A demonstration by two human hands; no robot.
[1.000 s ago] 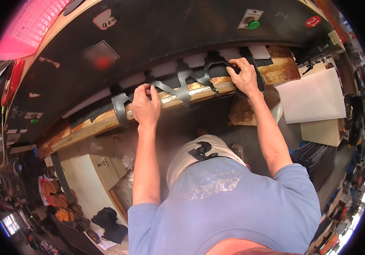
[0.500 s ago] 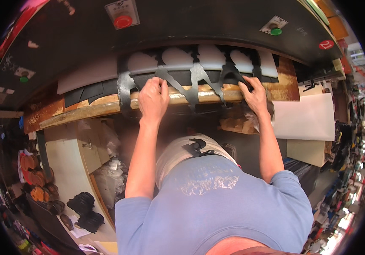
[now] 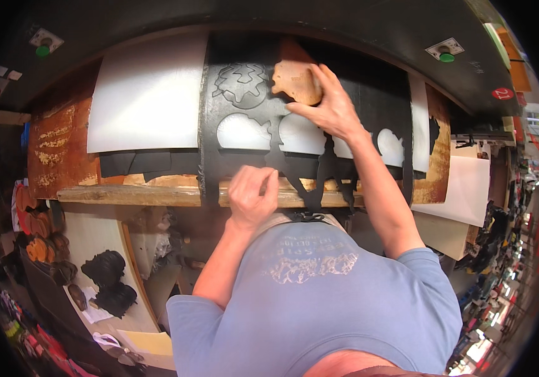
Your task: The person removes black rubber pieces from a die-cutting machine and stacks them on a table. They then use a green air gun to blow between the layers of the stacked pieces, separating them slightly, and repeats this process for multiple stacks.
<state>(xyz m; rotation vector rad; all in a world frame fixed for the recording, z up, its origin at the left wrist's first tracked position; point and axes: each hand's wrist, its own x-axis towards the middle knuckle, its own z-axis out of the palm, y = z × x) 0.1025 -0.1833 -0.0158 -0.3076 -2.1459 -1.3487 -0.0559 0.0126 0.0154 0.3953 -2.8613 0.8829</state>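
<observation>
My right hand (image 3: 335,107) grips a tan, rounded cutting die (image 3: 297,83) with a notched edge, thumb at its near side and fingers along its right. The die sits on or just over a black sheet (image 3: 370,91) on the press bed; contact cannot be told. Left of the die, a jagged rounded outline (image 3: 241,85) shows in the sheet. Nearer, rounded cut-out holes reveal the white board (image 3: 147,94) underneath, and thin black strips hang over the front edge. My left hand (image 3: 252,193) is closed above that edge, slightly blurred; anything within its fingers is hidden.
The dark press head (image 3: 250,16) spans the far side, with a green button (image 3: 447,56) at right and another green button (image 3: 44,49) at left. A wooden rail (image 3: 125,194) edges the bed. Stacked black pieces (image 3: 115,298) lie at lower left; a white board (image 3: 464,188) stands at right.
The black sheet now shows farther across the bed, with a jagged outline visible. My right hand has left the sheet's edge and taken hold of the tan die. My left hand is curled near the front edge.
</observation>
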